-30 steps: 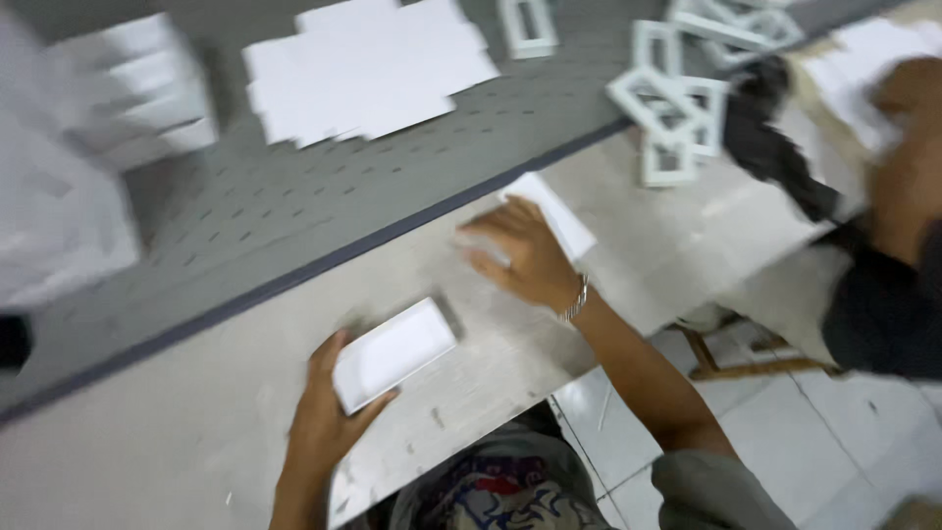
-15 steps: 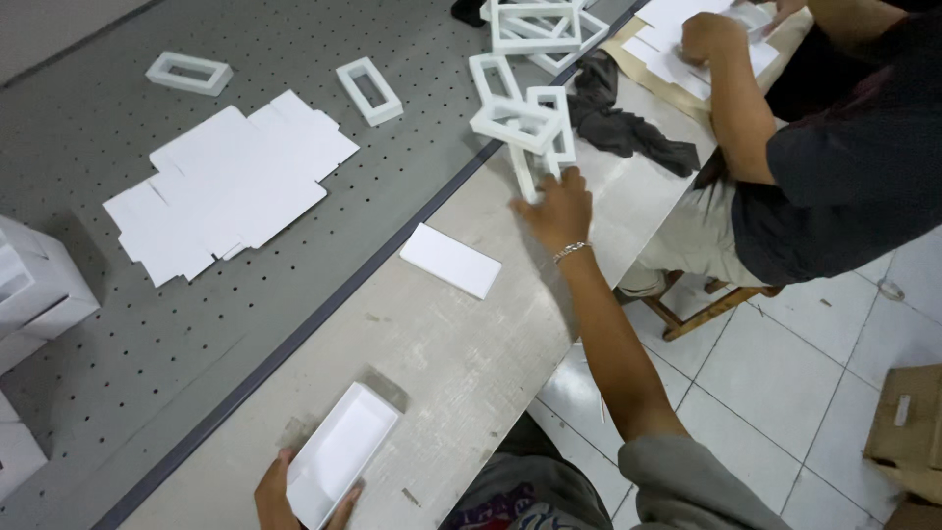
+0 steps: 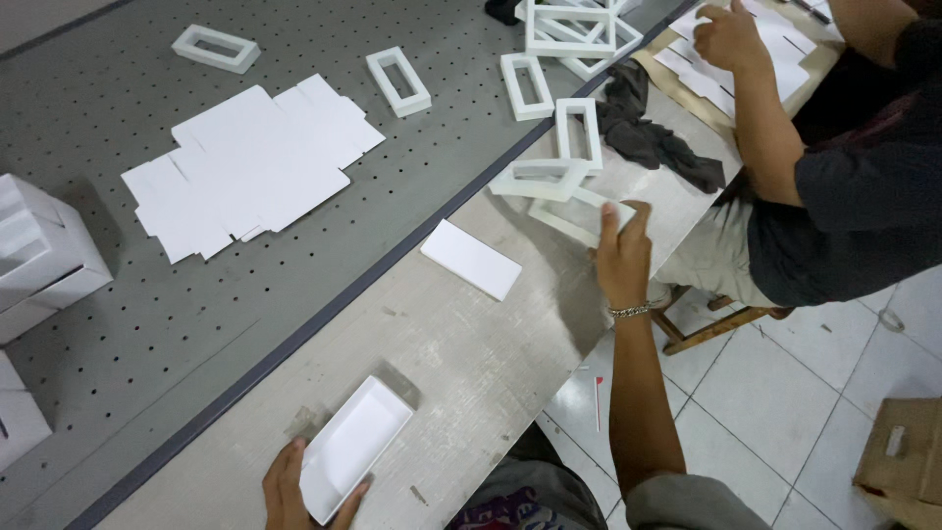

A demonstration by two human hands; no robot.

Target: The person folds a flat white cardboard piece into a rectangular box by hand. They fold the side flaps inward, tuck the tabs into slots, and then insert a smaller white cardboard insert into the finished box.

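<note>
My left hand (image 3: 294,488) grips the near end of an open white box tray (image 3: 355,445) lying on the pale bench near the bottom edge. My right hand (image 3: 622,257), a metal bracelet at its wrist, reaches far to the right and pinches a white rectangular frame insert (image 3: 577,218) at the bench's edge. Two more white frames (image 3: 543,178) (image 3: 579,132) lean against it. A flat white card (image 3: 471,258) lies on the bench between my two hands.
A stack of flat white die-cut box blanks (image 3: 250,165) lies on the grey perforated table, with loose white frames (image 3: 398,80) (image 3: 216,47) behind. Assembled white boxes (image 3: 39,255) stand at left. A seated person (image 3: 844,186) handles white sheets at top right beside a dark cloth (image 3: 653,137). A cardboard box (image 3: 903,461) sits on the tiled floor.
My right hand left the flat white card on the bench and moved right to the frames, closing on one. My left hand kept hold of the white tray. The view swung right.
</note>
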